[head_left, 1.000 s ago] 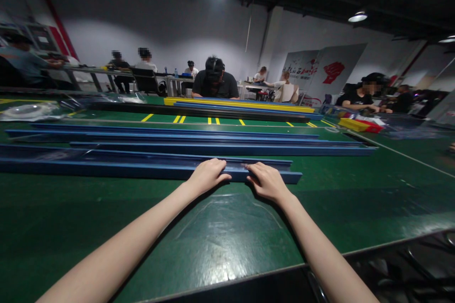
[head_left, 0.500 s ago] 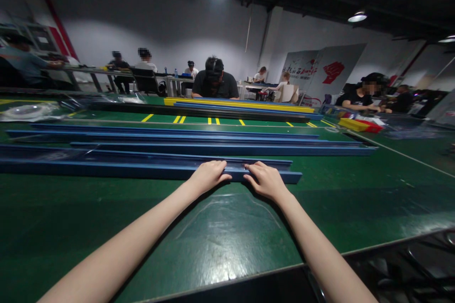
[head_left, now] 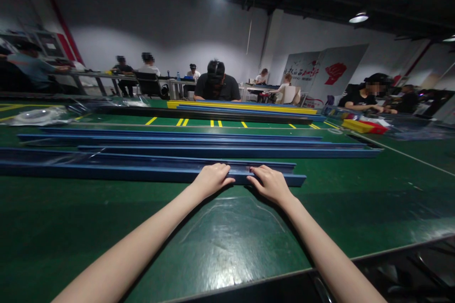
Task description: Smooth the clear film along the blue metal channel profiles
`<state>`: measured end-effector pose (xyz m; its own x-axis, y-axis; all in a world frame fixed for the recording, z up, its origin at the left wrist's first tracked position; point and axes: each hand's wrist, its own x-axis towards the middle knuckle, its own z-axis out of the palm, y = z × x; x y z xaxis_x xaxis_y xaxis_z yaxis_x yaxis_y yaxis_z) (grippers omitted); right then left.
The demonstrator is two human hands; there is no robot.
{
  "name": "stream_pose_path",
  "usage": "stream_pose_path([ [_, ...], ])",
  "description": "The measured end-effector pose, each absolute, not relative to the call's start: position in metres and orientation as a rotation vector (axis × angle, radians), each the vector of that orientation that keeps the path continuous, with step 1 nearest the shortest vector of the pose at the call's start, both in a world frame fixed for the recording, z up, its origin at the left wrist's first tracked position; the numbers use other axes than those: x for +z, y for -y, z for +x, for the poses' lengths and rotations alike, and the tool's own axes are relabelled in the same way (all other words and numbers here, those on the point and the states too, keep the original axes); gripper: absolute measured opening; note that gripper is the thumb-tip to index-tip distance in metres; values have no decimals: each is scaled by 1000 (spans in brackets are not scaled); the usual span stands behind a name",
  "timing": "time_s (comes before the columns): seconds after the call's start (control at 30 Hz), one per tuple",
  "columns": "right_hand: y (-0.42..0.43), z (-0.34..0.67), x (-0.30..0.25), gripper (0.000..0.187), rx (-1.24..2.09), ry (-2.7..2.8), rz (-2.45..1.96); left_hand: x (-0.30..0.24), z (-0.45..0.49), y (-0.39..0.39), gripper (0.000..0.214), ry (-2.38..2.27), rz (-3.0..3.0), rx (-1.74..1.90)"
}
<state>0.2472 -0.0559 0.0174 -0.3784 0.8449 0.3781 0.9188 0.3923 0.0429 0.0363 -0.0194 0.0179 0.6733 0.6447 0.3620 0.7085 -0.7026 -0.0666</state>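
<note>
A long blue U-shaped channel (head_left: 142,173) lies across the green table, nearest to me, with its open side up. Over its near wall, towards the right end, my left hand (head_left: 213,181) is closed, with fingers inside the channel and the thumb against the outer face. A short gap to the right, my right hand (head_left: 271,184) grips the same wall in a like way. The fingertips of both hands are partly hidden in the channel. Clear film (head_left: 80,157) shows at the channel's left part. Just beyond lie more blue channels (head_left: 227,152), parallel to it.
Farther back on the green table (head_left: 348,213) lie a yellow strip (head_left: 245,107) and a dark strip (head_left: 213,116). A roll in clear wrap (head_left: 35,116) sits at far left. Yellow and red trays (head_left: 362,126) stand at right. A person (head_left: 216,85) sits opposite.
The whole view has shifted slightly, so things sit a little farther right and lower. Both hands keep the same place on the nearest blue channel.
</note>
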Motion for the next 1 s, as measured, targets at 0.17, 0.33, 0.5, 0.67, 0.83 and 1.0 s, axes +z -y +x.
stream_pose_path([
  [0.17, 53, 247, 21, 42, -441, 2453, -1530, 21, 34, 20, 24, 1042, -2676, -456],
  [0.33, 48, 233, 27, 38, -489, 2550, -1462, 25, 24, 18, 23, 1017, -2653, -422],
  [0.5, 43, 216, 35, 20, -417, 2646, -1378, 25, 12, 16, 28, 1028, -2611, -404],
  [0.67, 37, 204, 40, 20, -328, 2653, -1401, 19, 7, 14, 33, 1050, -2574, -464],
  [0.83, 38, 205, 35, 20, -278, 2567, -1426, 16, 6, 16, 36, 1085, -2541, -517],
  [1.0, 41, 212, 27, 18, -214, 2429, -1394, 16, 8, 23, 37, 1147, -2498, -599],
])
